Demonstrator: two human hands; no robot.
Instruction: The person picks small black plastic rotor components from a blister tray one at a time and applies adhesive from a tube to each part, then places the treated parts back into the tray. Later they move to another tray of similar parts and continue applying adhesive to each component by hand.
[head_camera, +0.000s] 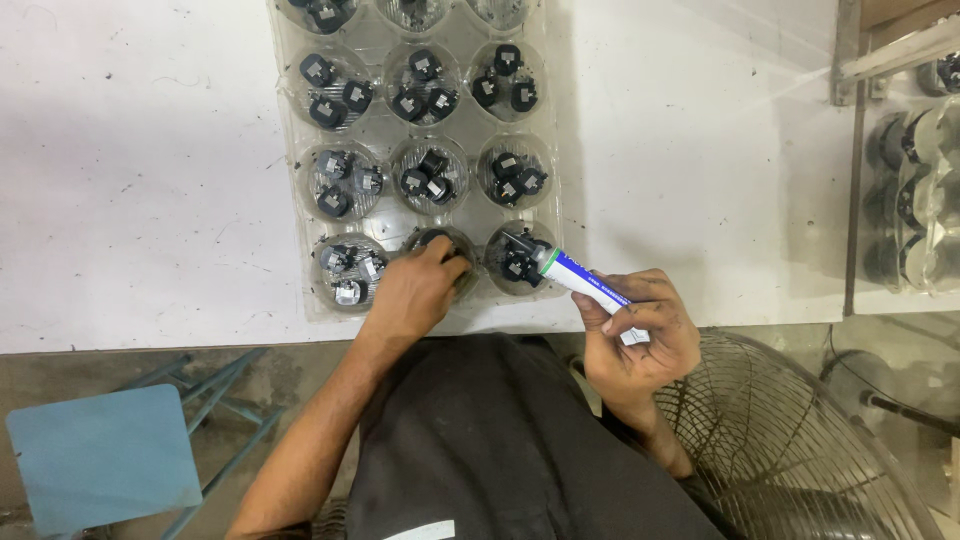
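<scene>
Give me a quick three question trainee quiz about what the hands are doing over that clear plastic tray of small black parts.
1. True or false: the right hand holds a white tube with a green band.
2. Which row of the clear plastic cup tray does the left hand reach into: A nearest, B farthest?
3. Fill in: the tube's tip points at small ___ parts.

Key: 1 true; 2 A; 3 black.
</scene>
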